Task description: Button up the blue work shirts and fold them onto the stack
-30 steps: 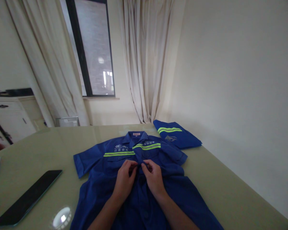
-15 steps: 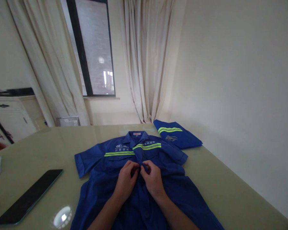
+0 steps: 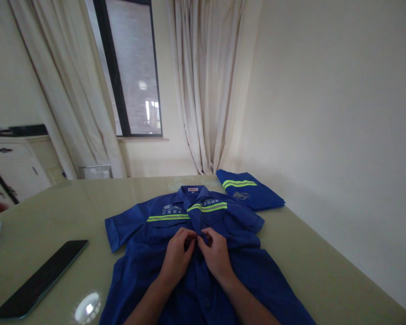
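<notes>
A blue short-sleeved work shirt (image 3: 149,234) with neon yellow reflective stripes lies spread flat, collar away from me, on the pale green table (image 3: 311,257). My left hand (image 3: 178,258) and my right hand (image 3: 216,253) meet at the shirt's front placket, just below the chest stripes. Both hands have their fingers curled and pinched on the fabric edge there, fingertips nearly touching. What lies between the fingertips is too small to make out.
A second blue garment (image 3: 248,189), folded, lies at the table's far right by the wall. A dark tablet (image 3: 40,279) lies at the left front, with a lamp reflection (image 3: 87,308) beside it. Curtains, a window and a white cabinet (image 3: 13,162) stand behind.
My two hands have drawn slightly closer together at the placket, fingertips shifting a little. The shirt and everything else stay where they were.
</notes>
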A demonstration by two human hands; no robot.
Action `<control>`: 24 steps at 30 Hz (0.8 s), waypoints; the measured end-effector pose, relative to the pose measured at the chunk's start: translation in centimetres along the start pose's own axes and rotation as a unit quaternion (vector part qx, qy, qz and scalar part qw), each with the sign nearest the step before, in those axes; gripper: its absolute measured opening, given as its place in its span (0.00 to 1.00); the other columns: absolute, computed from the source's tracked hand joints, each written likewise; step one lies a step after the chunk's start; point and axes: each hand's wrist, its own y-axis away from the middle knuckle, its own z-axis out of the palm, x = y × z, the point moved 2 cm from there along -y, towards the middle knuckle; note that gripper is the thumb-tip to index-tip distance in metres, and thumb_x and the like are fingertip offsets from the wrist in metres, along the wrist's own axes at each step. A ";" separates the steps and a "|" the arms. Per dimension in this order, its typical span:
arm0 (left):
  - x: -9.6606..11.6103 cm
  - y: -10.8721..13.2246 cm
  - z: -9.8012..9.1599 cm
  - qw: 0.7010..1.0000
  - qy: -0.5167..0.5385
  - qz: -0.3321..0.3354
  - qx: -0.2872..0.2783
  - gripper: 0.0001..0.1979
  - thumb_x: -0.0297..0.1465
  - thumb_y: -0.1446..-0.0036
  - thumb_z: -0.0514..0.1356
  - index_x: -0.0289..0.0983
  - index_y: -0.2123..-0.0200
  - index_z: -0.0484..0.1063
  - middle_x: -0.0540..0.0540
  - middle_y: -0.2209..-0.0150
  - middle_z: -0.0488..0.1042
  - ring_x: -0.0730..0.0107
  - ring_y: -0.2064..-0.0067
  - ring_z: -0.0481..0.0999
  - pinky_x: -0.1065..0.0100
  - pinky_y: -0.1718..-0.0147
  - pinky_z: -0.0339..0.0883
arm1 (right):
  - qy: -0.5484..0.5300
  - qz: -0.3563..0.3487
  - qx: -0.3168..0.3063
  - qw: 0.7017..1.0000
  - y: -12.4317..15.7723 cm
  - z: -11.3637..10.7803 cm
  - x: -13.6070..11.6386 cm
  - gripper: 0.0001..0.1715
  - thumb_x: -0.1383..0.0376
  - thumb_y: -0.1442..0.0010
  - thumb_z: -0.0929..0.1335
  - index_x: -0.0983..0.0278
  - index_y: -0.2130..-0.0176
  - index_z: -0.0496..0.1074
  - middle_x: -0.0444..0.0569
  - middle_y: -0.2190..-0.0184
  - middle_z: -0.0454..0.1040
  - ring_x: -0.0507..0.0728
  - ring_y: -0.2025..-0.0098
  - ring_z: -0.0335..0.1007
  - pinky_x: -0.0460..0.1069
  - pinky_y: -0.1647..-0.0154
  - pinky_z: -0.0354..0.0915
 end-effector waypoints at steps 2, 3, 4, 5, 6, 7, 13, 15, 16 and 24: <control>-0.1 0.0 0.0 1.000 0.005 -0.012 0.004 0.06 0.28 0.40 0.58 0.42 0.61 0.74 0.47 0.63 0.78 0.62 0.62 0.79 0.63 0.60 0.72 | -0.003 0.001 -0.004 1.000 0.1 0.0 -0.1 0.08 0.63 0.43 0.68 0.63 0.68 0.78 0.45 0.76 0.75 0.56 0.74 0.69 0.47 0.71 0.60; -0.2 0.1 0.0 1.000 0.008 -0.018 0.006 0.05 0.29 0.40 0.58 0.42 0.61 0.73 0.48 0.64 0.78 0.62 0.62 0.79 0.64 0.61 0.71 | -0.004 0.000 -0.007 1.000 0.1 -0.1 -0.2 0.08 0.63 0.43 0.68 0.63 0.68 0.78 0.45 0.76 0.76 0.55 0.74 0.70 0.47 0.71 0.60; -0.3 0.1 0.0 1.000 0.009 -0.023 0.007 0.05 0.29 0.40 0.58 0.42 0.62 0.72 0.49 0.64 0.78 0.63 0.62 0.79 0.64 0.61 0.71 | -0.006 -0.003 -0.010 1.000 0.2 -0.1 -0.3 0.09 0.63 0.42 0.68 0.63 0.69 0.78 0.45 0.76 0.76 0.55 0.73 0.70 0.47 0.71 0.60; -0.3 0.1 0.0 1.000 0.008 -0.025 0.005 0.05 0.29 0.40 0.57 0.42 0.62 0.72 0.49 0.64 0.78 0.63 0.62 0.79 0.64 0.60 0.71 | -0.008 -0.006 -0.014 1.000 0.2 -0.1 -0.4 0.10 0.61 0.40 0.68 0.63 0.69 0.78 0.45 0.75 0.76 0.55 0.73 0.70 0.47 0.70 0.61; -0.3 0.1 0.0 1.000 0.006 -0.025 0.003 0.04 0.29 0.39 0.57 0.42 0.63 0.71 0.50 0.64 0.78 0.63 0.62 0.79 0.65 0.60 0.71 | -0.011 -0.010 -0.016 1.000 0.2 -0.1 -0.4 0.14 0.59 0.38 0.67 0.63 0.70 0.77 0.46 0.76 0.76 0.55 0.72 0.70 0.47 0.70 0.61; -0.3 0.1 0.0 1.000 0.004 -0.026 0.003 0.04 0.29 0.39 0.56 0.42 0.63 0.71 0.50 0.64 0.78 0.64 0.62 0.79 0.65 0.60 0.71 | -0.016 -0.010 -0.015 1.000 0.1 -0.2 -0.4 0.18 0.56 0.36 0.66 0.63 0.72 0.76 0.46 0.76 0.75 0.55 0.73 0.70 0.47 0.71 0.61; 0.1 0.1 -0.1 0.998 0.050 -0.037 0.001 0.05 0.31 0.37 0.55 0.42 0.62 0.70 0.49 0.64 0.78 0.64 0.61 0.79 0.65 0.59 0.71 | -0.106 0.078 -0.085 0.988 -0.3 0.2 0.7 0.21 0.49 0.37 0.65 0.63 0.65 0.74 0.39 0.83 0.67 0.51 0.87 0.61 0.45 0.86 0.53; 0.2 0.1 -0.1 0.995 0.084 -0.051 0.006 0.05 0.34 0.36 0.56 0.41 0.60 0.71 0.49 0.63 0.78 0.63 0.60 0.79 0.65 0.59 0.72 | -0.117 0.090 -0.106 0.983 -0.3 0.3 0.9 0.18 0.51 0.40 0.68 0.63 0.61 0.73 0.38 0.84 0.68 0.51 0.88 0.61 0.44 0.88 0.52; 0.2 0.1 0.0 0.993 0.100 -0.059 0.011 0.07 0.36 0.36 0.56 0.41 0.59 0.71 0.49 0.63 0.78 0.63 0.60 0.80 0.65 0.59 0.72 | -0.116 0.089 -0.110 0.983 -0.2 0.3 0.9 0.17 0.52 0.41 0.68 0.63 0.60 0.72 0.37 0.84 0.68 0.51 0.89 0.60 0.43 0.89 0.51; -1.1 -0.2 0.0 0.975 0.192 -0.108 0.022 0.12 0.40 0.44 0.66 0.38 0.62 0.73 0.48 0.67 0.80 0.62 0.63 0.81 0.65 0.61 0.72 | -0.114 0.089 -0.121 0.982 -0.3 0.1 0.3 0.12 0.56 0.43 0.71 0.62 0.65 0.72 0.41 0.82 0.73 0.51 0.83 0.65 0.43 0.81 0.56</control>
